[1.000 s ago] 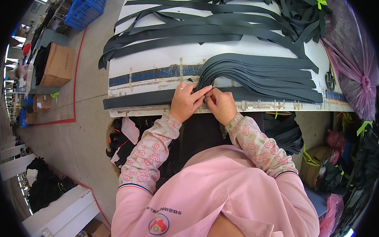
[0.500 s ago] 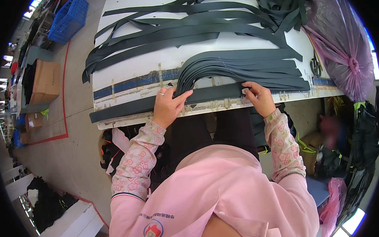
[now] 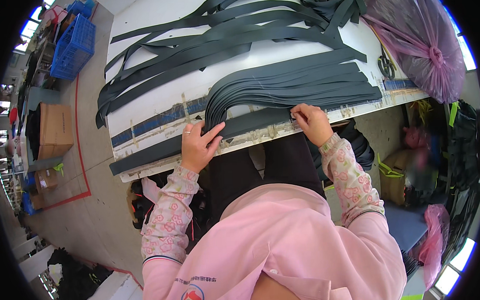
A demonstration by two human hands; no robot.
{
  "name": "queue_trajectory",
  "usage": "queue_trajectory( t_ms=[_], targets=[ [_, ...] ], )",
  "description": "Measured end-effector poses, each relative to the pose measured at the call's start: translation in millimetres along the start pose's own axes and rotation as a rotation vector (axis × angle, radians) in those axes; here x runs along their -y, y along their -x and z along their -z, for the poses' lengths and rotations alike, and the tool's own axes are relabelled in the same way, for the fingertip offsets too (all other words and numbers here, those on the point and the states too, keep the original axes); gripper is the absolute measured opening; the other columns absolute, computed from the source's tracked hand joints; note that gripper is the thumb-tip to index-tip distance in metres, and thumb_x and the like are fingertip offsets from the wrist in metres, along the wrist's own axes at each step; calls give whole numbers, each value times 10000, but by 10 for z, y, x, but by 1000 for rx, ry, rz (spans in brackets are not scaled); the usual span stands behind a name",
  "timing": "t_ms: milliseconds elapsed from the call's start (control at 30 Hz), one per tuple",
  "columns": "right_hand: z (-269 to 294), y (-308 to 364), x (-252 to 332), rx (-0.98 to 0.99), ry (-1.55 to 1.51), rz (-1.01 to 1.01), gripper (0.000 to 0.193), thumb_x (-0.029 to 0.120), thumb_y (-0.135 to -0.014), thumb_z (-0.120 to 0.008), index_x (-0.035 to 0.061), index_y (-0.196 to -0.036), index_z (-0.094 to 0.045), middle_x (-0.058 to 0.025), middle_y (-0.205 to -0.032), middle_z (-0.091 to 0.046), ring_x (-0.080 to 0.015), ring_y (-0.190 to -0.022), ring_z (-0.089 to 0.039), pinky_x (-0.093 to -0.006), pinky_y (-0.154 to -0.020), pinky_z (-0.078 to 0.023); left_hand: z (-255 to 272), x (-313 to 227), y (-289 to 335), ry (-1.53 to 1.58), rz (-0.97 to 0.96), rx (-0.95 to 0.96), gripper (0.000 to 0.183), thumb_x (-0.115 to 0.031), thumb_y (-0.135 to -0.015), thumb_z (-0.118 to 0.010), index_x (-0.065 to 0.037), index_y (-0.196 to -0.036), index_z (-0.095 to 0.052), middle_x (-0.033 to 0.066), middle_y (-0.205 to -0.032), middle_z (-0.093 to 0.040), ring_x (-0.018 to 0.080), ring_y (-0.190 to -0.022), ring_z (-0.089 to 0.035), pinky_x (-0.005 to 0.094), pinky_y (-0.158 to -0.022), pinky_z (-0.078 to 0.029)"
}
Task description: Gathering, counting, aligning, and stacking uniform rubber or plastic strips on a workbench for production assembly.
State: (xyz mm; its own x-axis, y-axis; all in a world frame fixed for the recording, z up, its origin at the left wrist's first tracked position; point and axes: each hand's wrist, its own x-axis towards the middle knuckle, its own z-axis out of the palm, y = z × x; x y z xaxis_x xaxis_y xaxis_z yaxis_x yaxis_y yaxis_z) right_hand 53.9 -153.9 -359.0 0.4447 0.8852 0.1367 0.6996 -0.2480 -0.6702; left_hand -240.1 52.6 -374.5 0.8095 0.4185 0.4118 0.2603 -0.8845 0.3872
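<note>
A flat dark grey-green strip [image 3: 150, 155] lies along the near edge of the white table. Behind it, a stack of similar strips [image 3: 296, 84] is fanned out to the right, its left end curving down toward me. At that curved end is my left hand [image 3: 198, 147], fingers apart, some fingertips against the bent strips; I see no grip. Farther right, my right hand [image 3: 314, 125] pinches the near edge of the single strip, thumb and fingers together, just below the stack. Its fingertips partly hide the pinched spot.
More loose strips [image 3: 194, 53] cross the white table [image 3: 143, 111], with a tangled heap [image 3: 333, 6] at the back right. Black-handled scissors [image 3: 386, 68] lie near a tied pink plastic bag [image 3: 424, 43]. Left on the floor are a blue crate [image 3: 73, 47] and a cardboard box [image 3: 56, 130].
My view has turned, so the table now slants up to the right. Both hands keep nearly the same places on the strips; the left thumb sits a little farther from the index finger.
</note>
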Motion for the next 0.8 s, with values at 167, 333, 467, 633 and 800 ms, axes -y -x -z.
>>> queue_trajectory(
  t_ms=[167, 333, 467, 633, 800],
  targets=[
    [-66, 2, -29, -10, 51, 36, 108, 68, -895, -632, 40, -984, -686, -130, -788, -685, -333, -752, -652, -402, -727, -505, 15, 12, 12, -8, 6, 10, 452, -227, -779, -806, -283, -1221, -728, 150, -1041, -613, 301, -864, -533, 404, -814, -452],
    [-41, -20, -2, -19, 170, 145, 139, 44, -896, -625, 19, -1016, -690, -137, -819, -695, -289, -694, -658, -355, -655, -517, 1, 49, 26, -34, 2, 9, 458, -248, -779, -801, -292, -1229, -727, 137, -1040, -618, 289, -857, -534, 400, -806, -451],
    [68, -61, 179, 52, -226, -168, 147, 90, -904, -634, 17, -1012, -703, -146, -772, -687, -258, -685, -666, -361, -662, -522, 7, 42, 17, -33, -1, 4, 440, -249, -787, -792, -294, -1221, -732, 125, -1034, -622, 285, -856, -537, 396, -807, -452],
    [-165, 8, 527, 333, -316, -216, 189, 106, -903, -632, 26, -1059, -702, -151, -760, -684, -239, -676, -678, -342, -661, -534, -13, 57, 34, -47, -16, -21, 413, -256, -808, -777, -302, -1216, -736, 109, -1036, -627, 286, -862, -544, 397, -815, -455],
    [-507, 71, 740, 402, -116, 86, 318, 109, -880, -612, 72, -1191, -666, -208, -869, -709, -395, -834, -682, -482, -773, -543, -15, 30, 6, -50, -3, -4, 400, -270, -822, -766, -313, -1218, -734, 107, -1041, -629, 288, -866, -547, 397, -811, -460]
  ],
)
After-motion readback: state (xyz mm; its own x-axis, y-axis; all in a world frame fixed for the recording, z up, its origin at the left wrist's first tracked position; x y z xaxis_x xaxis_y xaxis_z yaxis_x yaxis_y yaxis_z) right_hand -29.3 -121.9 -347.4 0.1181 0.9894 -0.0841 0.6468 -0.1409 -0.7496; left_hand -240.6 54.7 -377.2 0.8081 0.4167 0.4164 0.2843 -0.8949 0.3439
